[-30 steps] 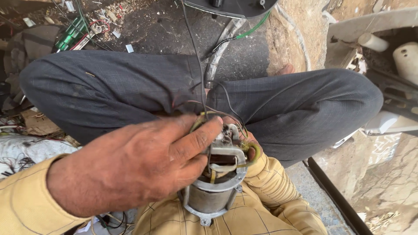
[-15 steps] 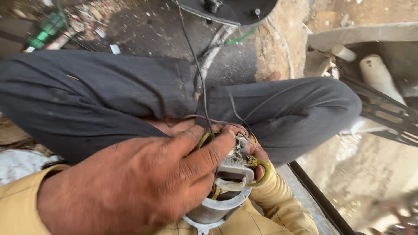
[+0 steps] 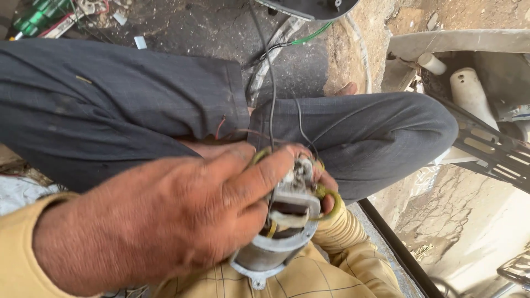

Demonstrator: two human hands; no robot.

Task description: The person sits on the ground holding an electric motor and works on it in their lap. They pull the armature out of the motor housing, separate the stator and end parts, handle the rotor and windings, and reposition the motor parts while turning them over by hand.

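Head view: I'm sitting cross-legged, motor (image 3: 279, 243) in my lap at 6 o'clock.
Left hand (image 3: 165, 221): fingers closing around the motor's top.
Right hand (image 3: 326, 190): mostly hidden, fingers curling behind it.
Progress: wires (image 3: 270, 83) at 12 o'clock are hanging loose; wiring looks unfinished.

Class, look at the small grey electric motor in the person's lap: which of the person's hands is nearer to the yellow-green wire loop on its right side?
Right. The right hand, mostly hidden behind the motor, has fingers touching the wire loop. The left hand wraps the motor's opposite side, away from the loop.
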